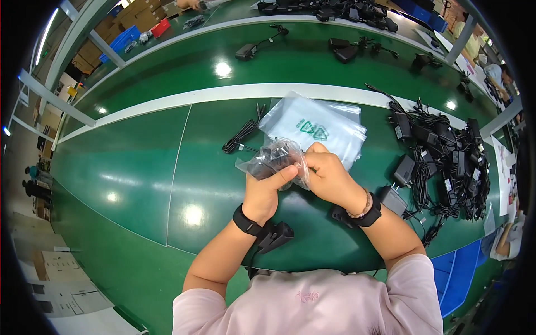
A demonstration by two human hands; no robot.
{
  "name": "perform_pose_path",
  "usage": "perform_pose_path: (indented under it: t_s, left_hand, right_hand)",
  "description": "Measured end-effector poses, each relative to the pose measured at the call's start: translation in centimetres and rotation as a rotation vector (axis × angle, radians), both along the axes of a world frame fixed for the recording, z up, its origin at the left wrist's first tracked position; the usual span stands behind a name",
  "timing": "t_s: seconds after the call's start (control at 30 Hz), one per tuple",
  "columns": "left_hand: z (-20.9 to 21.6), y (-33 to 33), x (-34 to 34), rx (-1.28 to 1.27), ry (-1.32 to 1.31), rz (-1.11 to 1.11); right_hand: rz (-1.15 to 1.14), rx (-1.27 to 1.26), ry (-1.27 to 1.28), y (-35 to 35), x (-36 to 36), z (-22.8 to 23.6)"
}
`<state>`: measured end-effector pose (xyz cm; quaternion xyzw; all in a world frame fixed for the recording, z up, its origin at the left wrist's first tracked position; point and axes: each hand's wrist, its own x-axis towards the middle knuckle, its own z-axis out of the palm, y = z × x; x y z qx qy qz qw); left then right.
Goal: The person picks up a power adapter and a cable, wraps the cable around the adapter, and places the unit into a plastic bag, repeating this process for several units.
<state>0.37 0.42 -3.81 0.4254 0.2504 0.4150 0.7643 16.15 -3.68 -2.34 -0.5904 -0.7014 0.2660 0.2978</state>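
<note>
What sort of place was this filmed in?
Probably a factory workshop: there's a large pile of black power adapters, a stack of clear plastic bags and a long green workbench.

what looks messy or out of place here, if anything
Mostly the heap of black adapters on the right: its cords run tangled in all directions. The stack of clear bags is unevenly fanned, edges out of line. Nothing looks spilled or plainly damaged.

The crinkled plastic bag [282, 152] and smooth tabletop [215, 134] look glossy.
</note>
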Motion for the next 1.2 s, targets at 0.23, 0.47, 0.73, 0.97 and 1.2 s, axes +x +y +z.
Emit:
perform_pose_path:
  t_s: [0.23, 0.47, 0.73, 0.97, 1.2]
  left_hand:
    - [-0.2, 1.0, -0.7, -0.241, -0.248, 0.002]
    - [-1.0, 2.1, -1.3, -0.55, -0.452, 0.005]
    - [-0.1, 1.7, -1.0, -0.405, -0.393, -0.089]
    - [0.2, 1.3, -0.9, -0.399, -0.421, -0.128]
    - [-0.2, 1.3, -1.1, -0.231, -0.268, 0.051]
  right_hand:
    - [0.055, 0.351, 0.068, -1.1, -0.9, 1.3]
    - [0.04, 0.426, 0.268, -0.7, -1.7, -0.3]
    - [0.193, 0.575, 0.089, 0.0, -0.5, 0.2]
    - [0.038, 0.249, 0.54, -1.1, -1.4, 0.7]
    - [0.217, 0.365, 0.126, -0.4, -0.6, 0.8]
